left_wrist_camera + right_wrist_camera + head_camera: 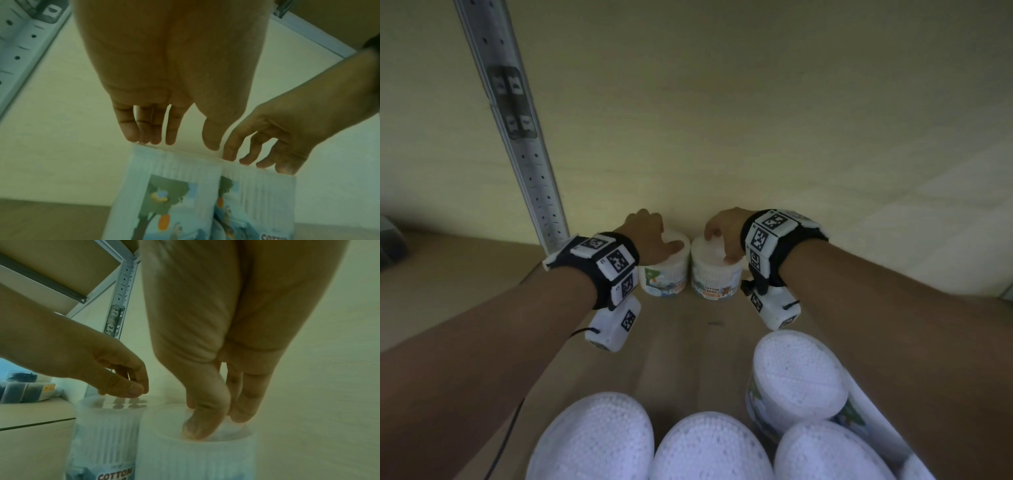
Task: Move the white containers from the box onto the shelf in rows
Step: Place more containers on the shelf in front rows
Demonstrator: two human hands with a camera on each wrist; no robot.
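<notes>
Right now I'm at the set-down step: two white containers stand upright at the back of the shelf [688, 329], touching side by side, close to the wall. My left hand [650, 236] sits on top of the left container [664, 270], fingers relaxed and pointing down, tips resting on the lid, not wrapped round it. My right hand [722, 233] is on the right container [717, 270]; thumb and fingertips dip onto the lid's top, loosely bent. Can't tell for sure if they pinch anything, looks more like touching.

Nearer me, approx. five more containers [688, 448] stand packed together; the box walls barely show, so I take these as the ones waiting.

Next move, I reckon: lift both hands straight up w/o nudging the pair, pull back, grab two more and seat them in front to extend the rows. Need care, since the tubs are light and could tip or slide.

Materials etc.: round tubs, see-through plastic walls, vertical ribbing from the cotton buds packed inside, bumpy white tops where the bud tips show. Printed cartoon label w/ "COTTON BUDS" round the lower half. Shelf board is smooth pale wood; a perforated metal upright [524, 144] stands at left.
</notes>
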